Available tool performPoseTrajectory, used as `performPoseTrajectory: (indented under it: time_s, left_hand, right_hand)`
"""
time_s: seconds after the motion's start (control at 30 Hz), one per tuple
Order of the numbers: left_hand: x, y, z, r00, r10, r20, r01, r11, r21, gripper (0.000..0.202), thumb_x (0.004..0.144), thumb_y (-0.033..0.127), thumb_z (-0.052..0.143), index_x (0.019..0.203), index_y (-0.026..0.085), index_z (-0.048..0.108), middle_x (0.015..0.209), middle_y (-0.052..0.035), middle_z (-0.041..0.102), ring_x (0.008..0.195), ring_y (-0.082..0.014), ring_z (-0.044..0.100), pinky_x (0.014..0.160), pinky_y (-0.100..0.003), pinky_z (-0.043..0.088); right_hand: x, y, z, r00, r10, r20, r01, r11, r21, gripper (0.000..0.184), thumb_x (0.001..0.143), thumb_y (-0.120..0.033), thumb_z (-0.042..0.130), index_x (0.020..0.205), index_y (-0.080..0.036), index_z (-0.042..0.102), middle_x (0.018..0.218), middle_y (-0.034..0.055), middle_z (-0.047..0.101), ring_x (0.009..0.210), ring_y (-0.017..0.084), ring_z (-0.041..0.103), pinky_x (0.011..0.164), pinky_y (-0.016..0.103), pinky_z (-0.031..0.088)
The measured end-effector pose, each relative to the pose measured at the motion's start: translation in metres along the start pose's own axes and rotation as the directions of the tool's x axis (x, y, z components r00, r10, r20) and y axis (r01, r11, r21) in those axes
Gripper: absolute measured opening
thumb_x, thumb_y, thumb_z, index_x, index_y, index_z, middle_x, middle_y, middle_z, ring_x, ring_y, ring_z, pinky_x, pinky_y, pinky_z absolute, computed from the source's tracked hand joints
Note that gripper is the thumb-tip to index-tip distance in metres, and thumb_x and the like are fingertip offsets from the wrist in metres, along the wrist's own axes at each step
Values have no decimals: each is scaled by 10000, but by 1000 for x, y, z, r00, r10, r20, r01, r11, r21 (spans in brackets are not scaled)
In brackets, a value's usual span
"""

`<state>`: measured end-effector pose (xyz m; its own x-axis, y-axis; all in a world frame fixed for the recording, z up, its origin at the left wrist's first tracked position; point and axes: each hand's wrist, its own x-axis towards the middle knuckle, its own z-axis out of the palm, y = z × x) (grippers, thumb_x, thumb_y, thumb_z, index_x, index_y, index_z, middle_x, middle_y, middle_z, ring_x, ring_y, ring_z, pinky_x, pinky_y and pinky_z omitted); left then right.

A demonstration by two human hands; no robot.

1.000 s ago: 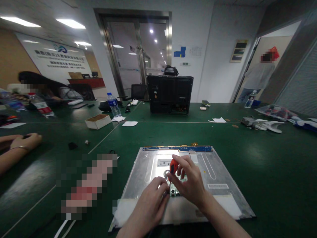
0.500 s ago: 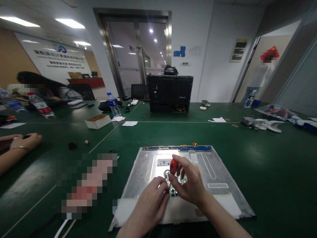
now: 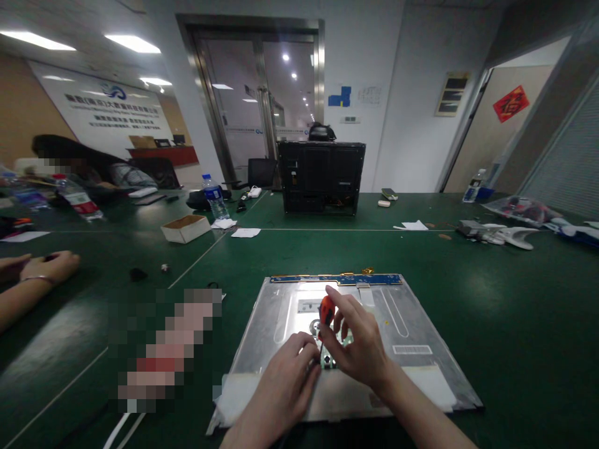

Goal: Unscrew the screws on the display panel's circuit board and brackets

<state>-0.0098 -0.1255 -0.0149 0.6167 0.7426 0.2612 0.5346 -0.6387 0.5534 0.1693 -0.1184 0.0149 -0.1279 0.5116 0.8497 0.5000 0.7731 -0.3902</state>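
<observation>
A silver metal-backed display panel (image 3: 412, 324) lies flat on the green table in front of me, a blue circuit strip (image 3: 334, 279) along its far edge. My right hand (image 3: 358, 346) pinches a small screwdriver with an orange-red handle (image 3: 326, 310), held upright with its tip down on a small metal part near the panel's middle. My left hand (image 3: 285, 386) rests on the panel's near part, its fingers curled against the screwdriver's shaft at the tip.
Another person's hands (image 3: 44, 268) rest on the table at the left edge. Further back stand a black computer case (image 3: 321, 176), a water bottle (image 3: 214, 198), an open cardboard box (image 3: 185, 228) and scattered papers. Plastic parts (image 3: 508, 236) lie at the right.
My hands stay on the panel; the screwdriver handle has turned slightly between my right fingers. The person standing in the right doorway has gone from view.
</observation>
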Motion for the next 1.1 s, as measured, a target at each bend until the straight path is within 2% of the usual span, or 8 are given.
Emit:
performPoseTrajectory:
  time_s: [0.17,0.37,0.57,0.73,0.97,1.1]
  left_hand:
    - [1,0,0,1000,2,-4,-2,1000,5,160,903,130,451,967,201,578,1057,-97,601,954,-239,613,827,-368,531]
    - [2,1,-2,1000,8,-15,-8,1000,11,162,900,137,454,970,199,586,1059,-99,596,962,-244,610,842,-376,536]
    - [1,1,-2,1000,3,-12,-3,1000,5,170,906,142,454,982,206,593,1055,-97,607,946,-234,609,825,-361,537]
    - [1,2,-3,1000,0,-6,0,1000,1,171,909,135,448,976,203,590,1049,-97,613,933,-235,620,806,-360,537]
    - [1,3,-3,1000,0,-18,0,1000,-1,168,908,140,455,970,208,597,1052,-95,609,932,-234,614,813,-353,536]
    - [1,2,-2,1000,6,-16,-6,1000,-1,165,908,136,455,932,205,603,1031,-96,612,921,-238,611,794,-351,537]
  right_hand:
    - [0,0,0,1000,1,-5,-1,999,32,537,900,-146,544,1409,-213,385,917,44,644,591,123,571,463,226,476]
    - [-2,3,0,1000,6,-19,-6,1000,9,481,915,-212,627,1354,-252,437,934,31,617,592,108,548,471,214,468]
    - [-2,2,0,1000,30,1,-30,999,-26,534,924,-199,576,1431,-257,416,948,35,629,543,92,518,478,221,487]
    - [1,-1,-1,1000,-6,-2,6,1000,1,593,891,-138,529,1454,-220,363,906,37,649,573,117,553,477,225,493]
    - [2,1,-1,1000,-5,-4,5,999,43,537,892,-157,594,1392,-236,414,884,21,642,616,127,563,502,221,507]
    - [2,1,-1,1000,4,-20,-4,1000,12,522,915,-176,599,1403,-272,443,905,22,630,649,124,590,518,214,529]
